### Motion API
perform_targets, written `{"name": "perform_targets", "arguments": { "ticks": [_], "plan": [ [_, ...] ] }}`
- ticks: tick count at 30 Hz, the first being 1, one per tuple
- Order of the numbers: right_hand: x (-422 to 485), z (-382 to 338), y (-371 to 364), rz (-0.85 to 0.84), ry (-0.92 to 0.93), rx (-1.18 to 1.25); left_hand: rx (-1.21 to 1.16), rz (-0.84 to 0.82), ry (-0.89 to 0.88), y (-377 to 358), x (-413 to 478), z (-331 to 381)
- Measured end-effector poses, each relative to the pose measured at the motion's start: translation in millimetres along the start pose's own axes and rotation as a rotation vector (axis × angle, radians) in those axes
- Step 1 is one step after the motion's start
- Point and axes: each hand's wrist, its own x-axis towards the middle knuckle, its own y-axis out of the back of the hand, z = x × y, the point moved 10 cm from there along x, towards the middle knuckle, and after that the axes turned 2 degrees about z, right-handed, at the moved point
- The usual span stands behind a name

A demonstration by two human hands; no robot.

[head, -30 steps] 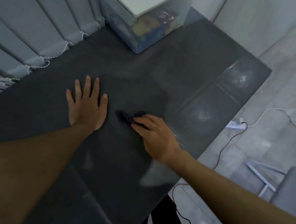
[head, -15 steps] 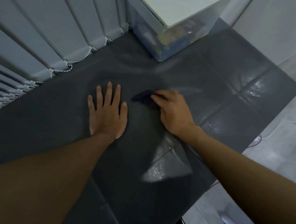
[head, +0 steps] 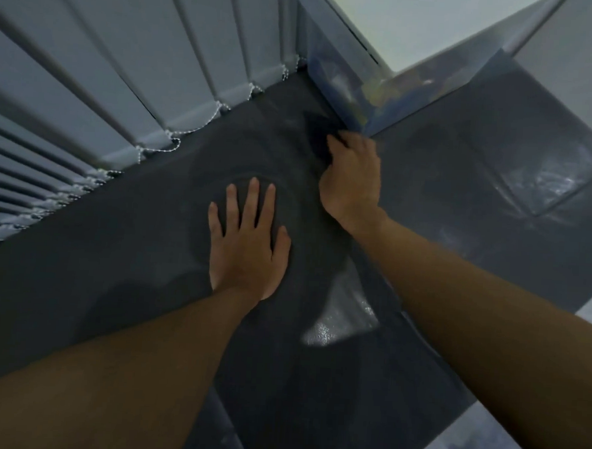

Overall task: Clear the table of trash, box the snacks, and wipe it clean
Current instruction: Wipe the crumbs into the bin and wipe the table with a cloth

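Wiping stage in hand. The dark, crumpled wiping cloth [head: 317, 136] lies on the dark grey matt table [head: 80, 254], at the far end of the reach, touching or just short of the near corner of the translucent plastic storage box [head: 432, 90] with the pale lid.

The right hand [head: 351, 182] is on it, fingers curled down over its near edge and gripping. The left hand [head: 249, 242] is released, palm flat and fingers spread on the table, nearer the person and to the left, apart from the cloth.

The cloth lies straight ahead of the right hand, the nearer one. Its outline is poorly resolved, dark on dark, so its long axis cannot be stated.

Grey vertical blinds [head: 124, 78] border the table's left edge.

Judgement: the box corner blocks further forward travel, so the next stroke must turn sideways or back.
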Motion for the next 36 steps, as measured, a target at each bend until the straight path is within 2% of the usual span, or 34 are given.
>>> {"name": "perform_targets", "arguments": {
  "ticks": [3, 4, 7, 9, 13, 15, 17, 20, 21, 22, 25, 26, 27, 30, 31, 32, 35, 36],
  "plan": [
    [-10.7, -44.6, -19.7, -0.142, 0.339, -0.006, 0.001, -0.001, 0.004, 0.4, -1.2, -0.7],
    [-6.7, -43.4, -21.8, -0.165, 0.353, -0.006, -0.002, 0.0, 0.005, 0.6, -1.3, -1.2],
    [20.4, -19.4, -16.9, -0.086, 0.138, -0.032, -0.015, -0.009, -0.002, 0.2, -0.5, -0.4],
    [20.1, -22.2, -14.7, -0.058, 0.09, -0.033, -0.01, -0.01, -0.004, -0.2, -0.3, 0.0],
    [-21.1, -40.5, -15.1, -0.178, 0.388, 0.0, 0.009, -0.019, 0.004, -0.5, 0.1, -1.2],
    [-34.0, -25.8, -5.7, -0.194, 0.454, 0.001, 0.006, -0.025, 0.007, -0.8, 0.0, -0.9],
    [-29.6, 3.9, 10.1, -0.106, 0.375, -0.002, -0.009, -0.023, 0.008, 0.1, 0.2, -0.6],
    [-21.7, 56.9, 32.4, 0.057, 0.052, -0.027, -0.01, -0.021, 0.011, 0.1, 1.1, -1.1],
    [-25.0, 62.1, 35.8, 0.082, 0.002, -0.024, -0.008, -0.02, 0.011, 0.1, 1.1, -1.0],
    [-30.4, 58.3, 36.4, 0.085, 0.028, -0.009, -0.007, -0.018, 0.011, 0.1, 1.1, -0.9],
    [-53.2, 36.2, 33.2, -0.011, 0.335, 0.049, -0.003, -0.015, 0.013, 0.3, 0.8, -1.2],
    [-54.1, 42.3, 35.1, -0.035, 0.379, 0.026, 0.005, -0.01, 0.009, 1.2, 0.3, -0.5],
    [-48.8, 57.4, 40.5, -0.022, 0.344, -0.01, 0.014, -0.003, -0.001, 2.6, -0.1, 1.3],
    [-32.7, 132.9, 64.5, 0.117, -0.109, -0.064, 0.023, -0.004, -0.071, 5.7, -2.3, 10.6],
    [-35.6, 141.9, 67.3, 0.132, -0.183, -0.067, 0.026, -0.008, -0.097, 6.7, -3.3, 14.1],
    [-39.3, 136.4, 66.5, 0.114, -0.148, -0.061, 0.027, -0.011, -0.118, 8.1, -4.5, 17.1],
    [-63.7, 103.5, 56.8, -0.039, 0.216, 0.018, 0.01, -0.018, -0.133, 14.7, -5.2, 24.5],
    [-71.1, 104.6, 57.0, -0.09, 0.287, 0.035, 0.009, -0.022, -0.129, 16.9, -5.0, 27.7]
  ]
}}
